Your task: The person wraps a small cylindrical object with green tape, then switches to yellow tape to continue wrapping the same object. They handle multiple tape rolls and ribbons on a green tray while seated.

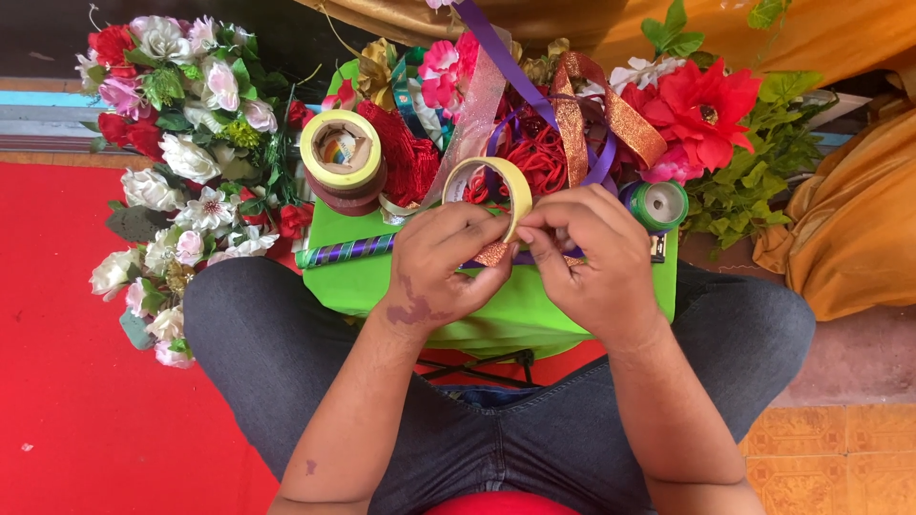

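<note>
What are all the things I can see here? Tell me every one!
Tape roll: one, yellow, held between both hands.
Stacked tape rolls: a few, yellow on brown, table's left.
Green spool: one, table's right.
Ribbons: many, purple, copper glitter, red, table's back.
Striped stick: one, purple and green, table's left front.
Table: one, bright green, between the knees.
Flower bunch: one, white, pink, red, on the floor, left.
Big red flower: one, with green leaves, right.
Cloth: orange-gold, far right.
Carpet: red, left.
Left hand: on the tape.
Right hand: on the tape.
</note>
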